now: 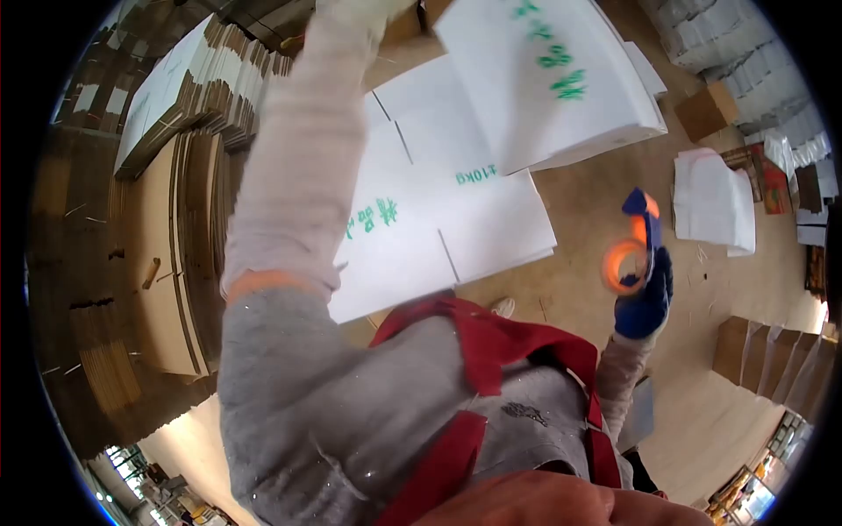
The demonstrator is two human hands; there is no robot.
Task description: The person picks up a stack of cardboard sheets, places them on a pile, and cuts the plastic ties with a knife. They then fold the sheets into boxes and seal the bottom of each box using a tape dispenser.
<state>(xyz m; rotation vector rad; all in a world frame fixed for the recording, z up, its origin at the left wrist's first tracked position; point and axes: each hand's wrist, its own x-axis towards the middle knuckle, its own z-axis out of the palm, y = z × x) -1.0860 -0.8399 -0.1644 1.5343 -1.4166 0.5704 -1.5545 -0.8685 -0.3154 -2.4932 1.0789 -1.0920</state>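
Observation:
Orange tape is mounted in a blue tape dispenser (651, 230), held in my right hand (642, 309), which wears a dark blue glove. My left arm stretches forward, and my left hand (364, 7) is at the top edge; its fingers are cut off and blurred, so its grip is hidden. Beneath that arm lies a large white cardboard sheet or flattened box (421, 223) with green writing and slots. A white box (526, 114) with green characters sits over its far right part, between my hands.
Stacked flat cartons (197, 83) and brown cardboard sheets (153, 254) stand at the left. To the right are a white wrapped bundle (712, 202), a small brown box (707, 112) and brown cartons (763, 359). Plastic-wrapped stacks (719, 39) occupy the far right.

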